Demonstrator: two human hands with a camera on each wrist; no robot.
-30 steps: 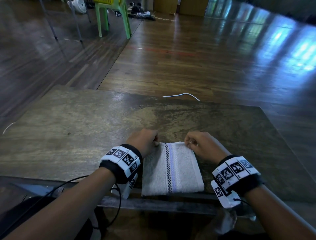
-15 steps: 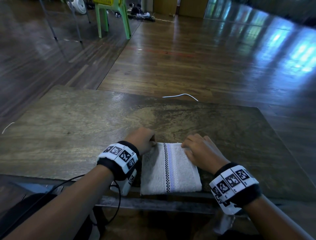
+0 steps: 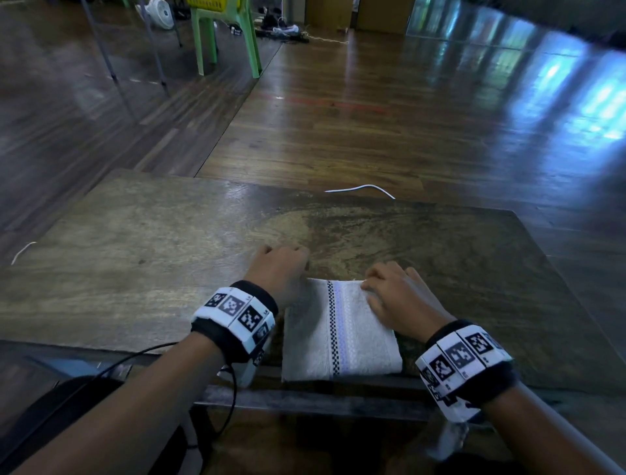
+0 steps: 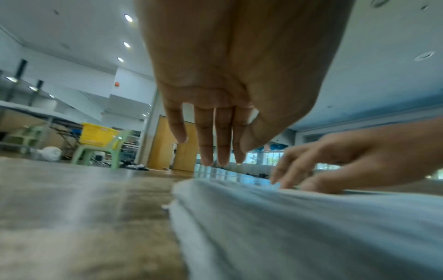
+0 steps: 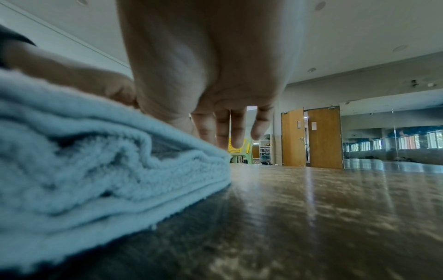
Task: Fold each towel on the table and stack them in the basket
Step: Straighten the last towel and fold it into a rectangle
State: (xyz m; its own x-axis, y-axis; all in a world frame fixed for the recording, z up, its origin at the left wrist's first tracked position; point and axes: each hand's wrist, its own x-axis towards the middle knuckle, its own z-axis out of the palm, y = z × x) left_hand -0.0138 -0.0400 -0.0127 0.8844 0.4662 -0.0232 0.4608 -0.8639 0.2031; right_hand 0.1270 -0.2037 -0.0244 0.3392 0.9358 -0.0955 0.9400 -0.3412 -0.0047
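A folded white towel (image 3: 338, 334) with a checked and lilac stripe lies at the near edge of the wooden table (image 3: 135, 254). My left hand (image 3: 281, 268) hovers by the towel's far left corner; the left wrist view shows its fingers (image 4: 215, 144) hanging straight above the table, holding nothing. My right hand (image 3: 389, 295) rests on the towel's far right part, with straight fingers (image 5: 236, 132) pressing on the cloth (image 5: 84, 161). A yellow basket (image 3: 211, 3) sits on a green chair far across the room.
The green plastic chair (image 3: 230, 37) stands on the wooden floor well beyond the table. A white cable (image 3: 366, 187) lies past the table's far edge. A black cable (image 3: 230, 400) hangs from my left wrist band. Bare tabletop spreads left and right of the towel.
Both hands were pinching the towel's far corners. The right hand has slid onto the towel and flattened. The left hand has let go and moved slightly away past the corner.
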